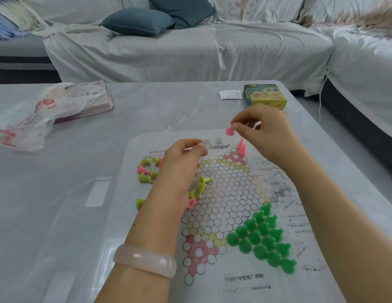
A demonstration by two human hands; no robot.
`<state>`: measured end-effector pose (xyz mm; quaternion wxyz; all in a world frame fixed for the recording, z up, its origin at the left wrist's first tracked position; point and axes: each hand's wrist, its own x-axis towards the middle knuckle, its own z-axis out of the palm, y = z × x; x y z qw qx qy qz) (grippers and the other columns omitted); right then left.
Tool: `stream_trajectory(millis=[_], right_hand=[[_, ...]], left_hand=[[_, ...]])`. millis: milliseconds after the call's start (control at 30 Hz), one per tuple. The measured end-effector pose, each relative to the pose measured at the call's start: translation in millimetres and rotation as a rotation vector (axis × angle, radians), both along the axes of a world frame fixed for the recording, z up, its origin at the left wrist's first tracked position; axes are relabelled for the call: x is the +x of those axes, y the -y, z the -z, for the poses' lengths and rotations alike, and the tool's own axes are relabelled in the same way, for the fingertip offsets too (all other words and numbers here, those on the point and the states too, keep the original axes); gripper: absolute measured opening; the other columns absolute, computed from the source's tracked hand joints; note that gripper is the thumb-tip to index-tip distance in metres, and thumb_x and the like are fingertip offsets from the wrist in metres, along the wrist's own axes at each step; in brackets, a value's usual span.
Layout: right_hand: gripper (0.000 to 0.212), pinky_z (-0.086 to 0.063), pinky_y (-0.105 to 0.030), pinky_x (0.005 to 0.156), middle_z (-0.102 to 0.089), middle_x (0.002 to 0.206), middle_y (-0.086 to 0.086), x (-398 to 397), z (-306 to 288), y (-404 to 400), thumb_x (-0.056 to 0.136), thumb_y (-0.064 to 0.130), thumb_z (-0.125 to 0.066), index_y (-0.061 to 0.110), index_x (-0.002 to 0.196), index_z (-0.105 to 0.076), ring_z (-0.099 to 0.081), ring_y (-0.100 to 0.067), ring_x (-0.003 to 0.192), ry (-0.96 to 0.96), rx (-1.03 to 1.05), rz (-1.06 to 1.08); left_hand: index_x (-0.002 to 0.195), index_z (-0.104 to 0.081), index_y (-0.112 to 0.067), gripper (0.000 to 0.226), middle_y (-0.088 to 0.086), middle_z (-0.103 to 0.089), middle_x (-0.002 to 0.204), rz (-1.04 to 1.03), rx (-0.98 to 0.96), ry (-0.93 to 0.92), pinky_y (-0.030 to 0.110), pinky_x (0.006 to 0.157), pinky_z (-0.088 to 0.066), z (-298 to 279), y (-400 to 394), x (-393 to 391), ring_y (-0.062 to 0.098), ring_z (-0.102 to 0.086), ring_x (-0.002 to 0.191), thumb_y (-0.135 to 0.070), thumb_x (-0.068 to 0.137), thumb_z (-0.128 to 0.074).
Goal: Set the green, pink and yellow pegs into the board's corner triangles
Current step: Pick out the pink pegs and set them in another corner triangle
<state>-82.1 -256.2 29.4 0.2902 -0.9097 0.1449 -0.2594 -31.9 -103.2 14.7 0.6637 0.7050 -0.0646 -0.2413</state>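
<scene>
Fingertips (235, 126) of my right hand (265, 132) pinch a pink peg (230, 131), lifted above the board's (223, 193) far corner, its round base turned toward me and its long axis running away from me. My left hand (182, 165) hovers over the board's left side, fingers curled; I cannot tell whether they hold anything. Two pink pegs (241, 147) stand upright in the far corner triangle. Green pegs (263, 237) fill the near right triangle. Yellow pegs (147, 169) lie tipped over along the left edge. A small box (265, 99) sits at the table's (81, 215) far right corner, contents hidden.
</scene>
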Motion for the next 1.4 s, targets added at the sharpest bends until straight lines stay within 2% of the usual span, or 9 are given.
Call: stream_trajectory(millis=[100,267,467,700,933,1133,1233,1400], right_hand=[[0.007,-0.027,-0.016,0.073,-0.049,0.094,0.006,5,11,13,0.083,0.025,-0.061,0.021,0.084,-0.066,-0.04,-0.01,0.091,-0.118,-0.177,0.128],[0.011,-0.03,-0.031,0.092,-0.051,0.115,-0.002,13,33,15,0.084,0.023,-0.061,0.017,0.089,-0.068,-0.038,-0.022,0.113,-0.238,-0.263,0.111],[0.012,-0.027,-0.031,0.092,-0.05,0.119,-0.001,16,40,16,0.084,0.023,-0.059,0.018,0.091,-0.068,-0.036,-0.022,0.117,-0.255,-0.268,0.143],[0.012,-0.029,-0.032,0.092,-0.052,0.116,-0.003,17,47,17,0.085,0.02,-0.058,0.017,0.092,-0.067,-0.038,-0.024,0.115,-0.244,-0.229,0.162],[0.01,-0.025,-0.027,0.087,-0.054,0.112,-0.003,17,53,21,0.084,0.019,-0.058,0.017,0.09,-0.066,-0.039,-0.023,0.113,-0.204,-0.181,0.15],[0.011,-0.026,-0.028,0.088,-0.054,0.111,-0.003,15,55,22,0.085,0.02,-0.057,0.018,0.091,-0.066,-0.04,-0.022,0.113,-0.197,-0.179,0.137],[0.012,-0.025,-0.028,0.088,-0.054,0.113,-0.002,15,55,23,0.084,0.021,-0.057,0.019,0.094,-0.065,-0.039,-0.022,0.115,-0.221,-0.194,0.132],[0.021,-0.028,-0.034,0.097,-0.051,0.12,-0.002,12,49,24,0.083,0.024,-0.059,0.02,0.104,-0.06,-0.038,-0.023,0.119,-0.267,-0.182,0.117]], left_hand=[[0.092,-0.06,-0.009,0.019,0.008,-0.062,0.087,-0.023,-0.175,-0.194,0.019,0.05,-0.038,-3,-4,4,0.01,-0.043,0.058,0.0,0.088,-0.043],[0.088,-0.055,-0.003,0.025,0.011,-0.054,0.086,-0.054,-0.323,-0.345,0.018,0.05,-0.039,-3,-7,8,0.01,-0.041,0.055,0.01,0.081,-0.035],[0.087,-0.054,-0.001,0.026,0.015,-0.056,0.086,-0.07,-0.454,-0.541,0.019,0.056,-0.039,-3,-8,9,0.012,-0.037,0.063,0.01,0.079,-0.031],[0.087,-0.054,-0.002,0.024,0.015,-0.057,0.087,-0.104,-0.5,-0.598,0.018,0.055,-0.035,-1,-10,11,0.012,-0.04,0.057,0.007,0.081,-0.033],[0.087,-0.055,-0.001,0.024,0.016,-0.057,0.087,-0.115,-0.517,-0.617,0.019,0.056,-0.038,1,-9,12,0.012,-0.041,0.061,0.007,0.081,-0.033],[0.087,-0.055,-0.001,0.024,0.016,-0.057,0.087,-0.117,-0.536,-0.625,0.019,0.056,-0.039,2,-9,13,0.013,-0.041,0.062,0.007,0.081,-0.033],[0.087,-0.056,0.0,0.024,0.017,-0.057,0.088,-0.122,-0.557,-0.632,0.02,0.06,-0.041,2,-9,14,0.014,-0.043,0.065,0.007,0.081,-0.033],[0.089,-0.056,-0.001,0.021,0.018,-0.054,0.093,-0.145,-0.604,-0.664,0.025,0.074,-0.048,3,-12,17,0.021,-0.054,0.081,0.003,0.085,-0.036]])
